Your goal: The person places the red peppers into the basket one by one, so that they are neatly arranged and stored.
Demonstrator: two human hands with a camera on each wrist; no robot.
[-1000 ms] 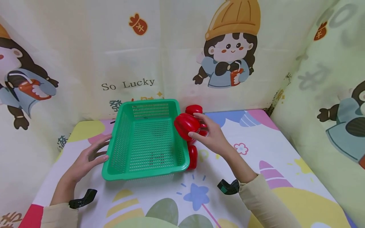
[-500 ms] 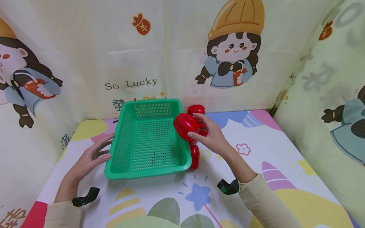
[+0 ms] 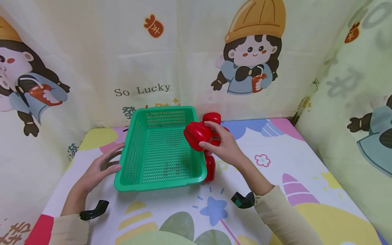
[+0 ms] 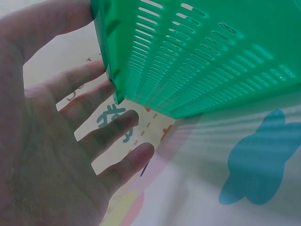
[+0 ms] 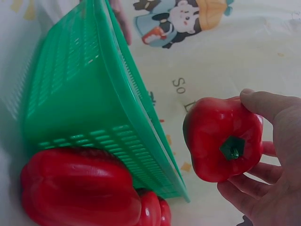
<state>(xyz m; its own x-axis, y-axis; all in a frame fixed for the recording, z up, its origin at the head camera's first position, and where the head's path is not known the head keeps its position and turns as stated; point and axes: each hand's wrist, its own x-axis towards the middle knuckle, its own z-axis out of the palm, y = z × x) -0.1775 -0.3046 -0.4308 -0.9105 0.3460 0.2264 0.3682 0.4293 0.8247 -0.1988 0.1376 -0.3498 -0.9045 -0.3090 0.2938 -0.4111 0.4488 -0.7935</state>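
Note:
A red bell pepper (image 3: 197, 135) with a green stem end is gripped between thumb and fingers of my right hand (image 3: 226, 144). In the head view it overlaps the right rim of a green plastic basket (image 3: 159, 186); the right wrist view shows it raised above that rim. My left hand (image 3: 97, 172) touches the basket's left rim with its fingers straight and spread, as the left wrist view shows. Nothing lies inside the basket. Along the basket's right outer side rest more red peppers, one near the front (image 5: 80, 186) and another pepper (image 3: 212, 118) at the back.
A cartoon-printed cloth (image 3: 196, 68) hangs as a wall right behind the basket, and another printed cloth (image 3: 343, 136) closes the right side. The patterned tabletop (image 3: 245, 190) spreads in front and to the right.
The pepper in my right hand has shifted slightly left over the basket's rim. My left hand stays at the rim. The whole head view has drifted a little.

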